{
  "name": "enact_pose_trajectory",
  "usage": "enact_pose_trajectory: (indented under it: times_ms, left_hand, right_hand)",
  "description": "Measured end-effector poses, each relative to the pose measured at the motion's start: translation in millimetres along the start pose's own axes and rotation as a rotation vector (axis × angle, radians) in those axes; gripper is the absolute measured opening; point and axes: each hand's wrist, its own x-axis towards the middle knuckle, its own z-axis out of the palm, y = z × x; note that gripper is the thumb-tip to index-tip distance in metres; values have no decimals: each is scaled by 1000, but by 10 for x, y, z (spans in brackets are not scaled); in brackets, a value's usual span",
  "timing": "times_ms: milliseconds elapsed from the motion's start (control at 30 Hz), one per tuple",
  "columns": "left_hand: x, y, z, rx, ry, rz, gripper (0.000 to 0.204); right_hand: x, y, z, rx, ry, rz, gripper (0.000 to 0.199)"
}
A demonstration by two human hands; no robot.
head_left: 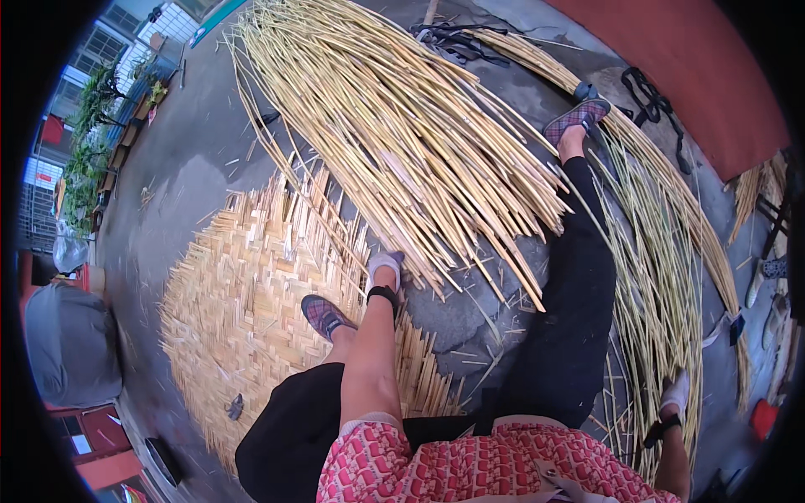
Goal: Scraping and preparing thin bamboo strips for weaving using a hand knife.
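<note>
My left hand [384,267], in a white glove with a black wrist strap, reaches forward and rests on the near edge of a woven bamboo mat [243,285], where loose strip ends stick out. Its fingers are hidden under the glove's back. My right hand [675,392], gloved the same way, is down at my right side among a long bundle of thin bamboo strips [654,277] and seems closed on one. A big fan of yellow bamboo strips [394,126] lies ahead between my legs.
My left foot in a plaid slipper [323,314] sits on the mat; my right foot [577,117] is stretched out far ahead. Black straps [650,96] lie near a red wall. Potted plants [92,134] line the far left, and a grey covered object [71,344] stands nearby.
</note>
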Motion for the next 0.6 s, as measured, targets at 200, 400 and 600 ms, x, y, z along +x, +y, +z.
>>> enact_pose_trajectory:
  times_ms: [200, 400, 600]
  left_hand:
    - [-1345, 826, -859, -1368, -541, 117, 17]
    - [-2691, 1255, -1125, -1132, -793, 102, 20]
    - [-3373, 1003, -1009, -1629, -676, -95, 40]
  right_hand:
    - [-352, -3071, 379, 429, -105, -1021, 28]
    - [-1633, -5391, 725, 662, -1106, -1223, 29]
    - [-2215, -6581, 1232, 366, -1148, -1221, 43]
